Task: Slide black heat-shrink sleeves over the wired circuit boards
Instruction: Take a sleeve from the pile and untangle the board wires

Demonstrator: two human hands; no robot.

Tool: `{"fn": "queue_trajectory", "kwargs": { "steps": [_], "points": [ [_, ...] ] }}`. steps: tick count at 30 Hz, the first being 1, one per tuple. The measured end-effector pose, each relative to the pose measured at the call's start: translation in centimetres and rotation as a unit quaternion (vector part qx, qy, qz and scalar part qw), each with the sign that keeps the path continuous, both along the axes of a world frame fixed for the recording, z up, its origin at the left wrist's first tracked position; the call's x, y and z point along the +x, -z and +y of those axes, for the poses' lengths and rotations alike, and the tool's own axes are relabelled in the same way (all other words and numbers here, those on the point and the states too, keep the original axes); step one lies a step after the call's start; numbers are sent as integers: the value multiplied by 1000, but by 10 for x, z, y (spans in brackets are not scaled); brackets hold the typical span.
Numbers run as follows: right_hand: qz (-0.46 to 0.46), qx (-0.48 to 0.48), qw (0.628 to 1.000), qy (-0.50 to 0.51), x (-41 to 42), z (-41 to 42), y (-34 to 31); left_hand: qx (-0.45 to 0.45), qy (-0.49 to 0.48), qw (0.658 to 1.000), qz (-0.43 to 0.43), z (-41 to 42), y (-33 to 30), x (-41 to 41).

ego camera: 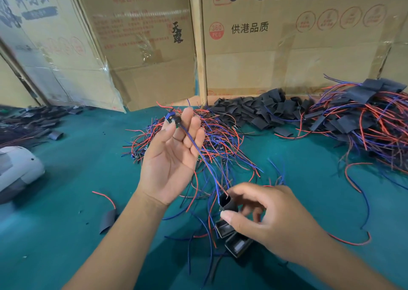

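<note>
Left hand (174,157) pinches a small circuit board (172,118) (blue-red wires trailing) — right hand (265,219) pinches an open black sleeve (226,202).

two hands (172,157), one circuit board (173,118) held, three sleeves (227,202) at the right hand, two cardboard boxes (298,35)

I see a tabletop (88,157) covered in matt green cloth. The sleeves (260,111) look like matt black plastic, flattened and smooth. The wires (220,139) have glossy red and blue insulation. Behind stand cardboard boxes (287,53), dull brown, patched with shiny clear tape.
</note>
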State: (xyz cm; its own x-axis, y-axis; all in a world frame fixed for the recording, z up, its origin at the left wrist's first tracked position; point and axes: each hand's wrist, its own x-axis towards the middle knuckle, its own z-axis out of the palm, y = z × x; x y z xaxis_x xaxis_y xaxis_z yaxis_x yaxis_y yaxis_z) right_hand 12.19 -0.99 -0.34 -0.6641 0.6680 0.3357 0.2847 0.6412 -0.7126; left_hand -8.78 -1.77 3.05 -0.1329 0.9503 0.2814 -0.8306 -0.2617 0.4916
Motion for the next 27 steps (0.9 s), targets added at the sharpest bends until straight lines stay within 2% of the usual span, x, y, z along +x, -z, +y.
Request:
{"fn": "queue_trajectory", "kwargs": {
  "steps": [11,14,20,24,27],
  "points": [
    [-25,96,988,120,-3,-13,0,13,-17,999,47,-1,0,-1],
    [-26,91,987,131,-5,-16,-1,22,-21,997,72,-1,1,-1],
    [-12,17,989,147,-8,-21,-1,24,-18,996,87,0,1,0],
    [-13,21,986,163,-10,-22,-1,24,-12,995,95,-1,2,1],
    [-22,60,981,182,-11,-20,-1,27,-3,994,106,-1,4,5]
  ]
}}
